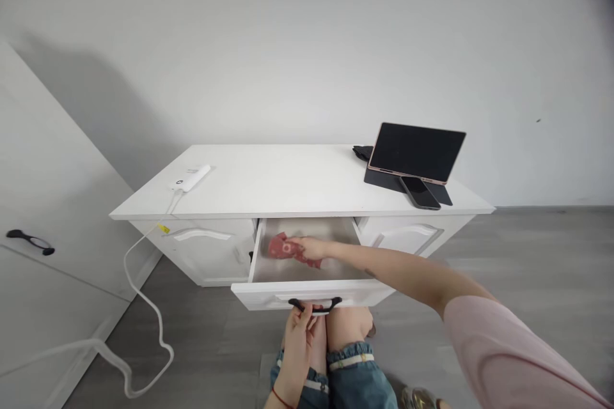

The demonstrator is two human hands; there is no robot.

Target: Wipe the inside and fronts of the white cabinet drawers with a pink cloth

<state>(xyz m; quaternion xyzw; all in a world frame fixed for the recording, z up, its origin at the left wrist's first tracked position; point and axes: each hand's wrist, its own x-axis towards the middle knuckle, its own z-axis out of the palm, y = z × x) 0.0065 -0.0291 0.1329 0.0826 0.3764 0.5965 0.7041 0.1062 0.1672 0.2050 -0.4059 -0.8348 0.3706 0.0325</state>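
A white drawer stands pulled out from the middle of a white cabinet. My left hand is below its front, with fingers closed around the black drawer handle. Inside the drawer, my right hand grips a small red cloth with pale markings. The cloth sticks out on both sides of my fingers, crumpled, toward the drawer's left half. Whether it rests on the drawer bottom, I cannot tell.
On the white cabinet top, a tablet leans on its dark stand beside a phone and a black item. At left lies a white power strip, its cord trailing down past a wardrobe.
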